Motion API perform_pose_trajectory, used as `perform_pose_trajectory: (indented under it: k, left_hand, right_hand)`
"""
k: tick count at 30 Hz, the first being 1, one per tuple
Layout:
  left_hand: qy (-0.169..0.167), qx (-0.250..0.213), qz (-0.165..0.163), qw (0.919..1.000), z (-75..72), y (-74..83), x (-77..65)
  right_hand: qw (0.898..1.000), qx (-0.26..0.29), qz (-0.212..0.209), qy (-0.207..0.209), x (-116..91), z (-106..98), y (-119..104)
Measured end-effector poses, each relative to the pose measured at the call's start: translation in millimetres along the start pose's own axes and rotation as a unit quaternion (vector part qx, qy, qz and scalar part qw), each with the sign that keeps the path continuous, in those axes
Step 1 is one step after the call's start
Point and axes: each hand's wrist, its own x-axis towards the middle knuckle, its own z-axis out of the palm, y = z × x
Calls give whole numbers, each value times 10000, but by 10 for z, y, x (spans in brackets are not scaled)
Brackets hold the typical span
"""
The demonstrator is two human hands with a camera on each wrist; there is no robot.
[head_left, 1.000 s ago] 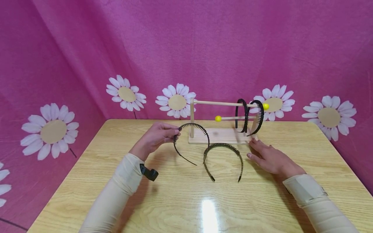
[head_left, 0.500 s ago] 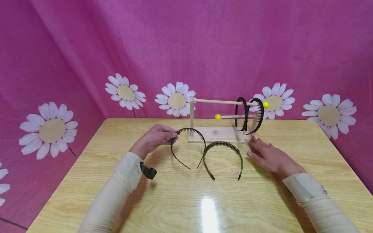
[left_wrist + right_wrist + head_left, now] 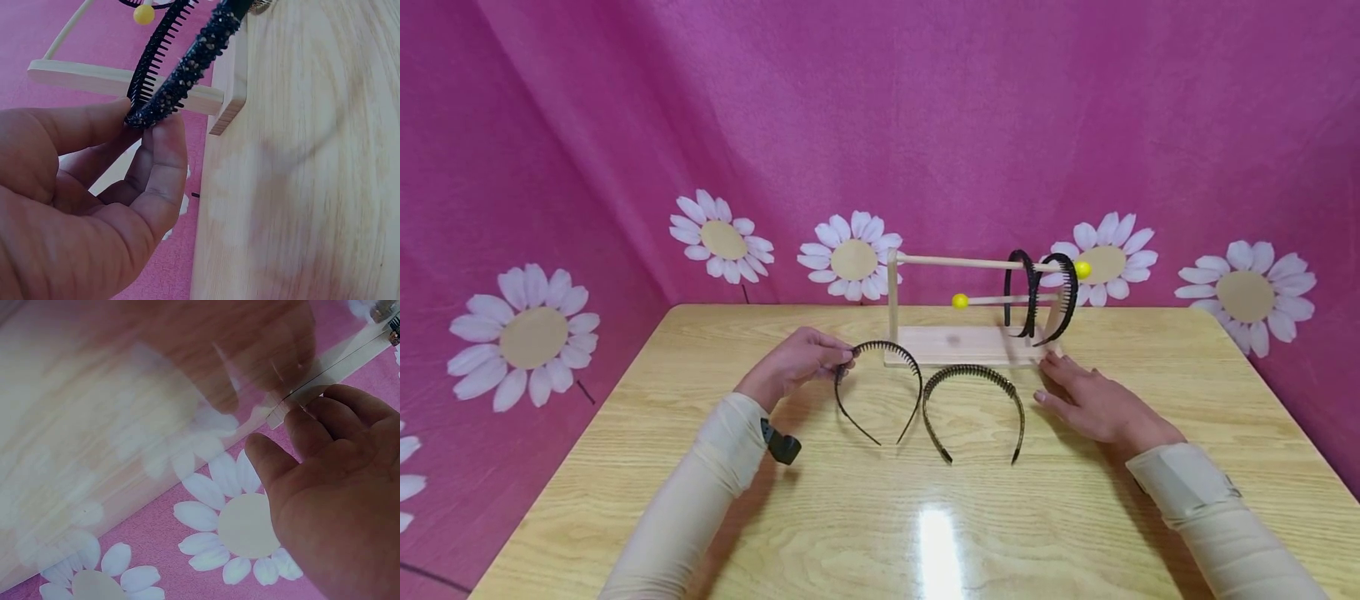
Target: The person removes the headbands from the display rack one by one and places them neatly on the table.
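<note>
My left hand [image 3: 802,360] pinches a dark toothed headband [image 3: 917,379] by its left side, thumb against fingers. Glittery beads cover this headband [image 3: 197,62] in the left wrist view. Its ends point down toward the table, just left of a second, brownish toothed headband [image 3: 973,372] standing in front of the wooden rack [image 3: 955,343]. At the rack base's right front corner, the fingertips of my right hand [image 3: 1105,408] rest with fingers extended. In the right wrist view, that hand [image 3: 344,469] has its fingertips at the base's end.
Two black headbands, one [image 3: 1034,300] left of the other [image 3: 1070,292], hang on the rack's upper rod at its right end. Yellow balls [image 3: 1083,269] [image 3: 960,301] cap the rods. Behind the wooden table [image 3: 850,517] hangs a pink flowered cloth [image 3: 880,125].
My left hand has lowered the headband and drawn it slightly left and nearer, so it no longer overlaps the second headband. The right hand stays in place.
</note>
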Motion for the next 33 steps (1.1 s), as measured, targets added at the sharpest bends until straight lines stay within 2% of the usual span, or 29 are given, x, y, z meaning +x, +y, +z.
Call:
perform_pose_trajectory:
  k: [7, 14, 20, 33]
  left_hand:
    - [47, 153, -89, 9998, 20, -53, 28]
    - [31, 91, -128, 9999, 13, -105, 66]
    - [57, 269, -168, 9995, 6, -131, 79]
    - [-102, 754, -225, 9968, 41, -115, 85]
  right_hand:
    - [10000, -28, 24, -12, -2, 12, -6]
    - [10000, -46, 47, -34, -2, 18, -1]
    - [10000, -48, 50, -38, 2, 22, 4]
    - [9999, -42, 92, -76, -5, 9, -6]
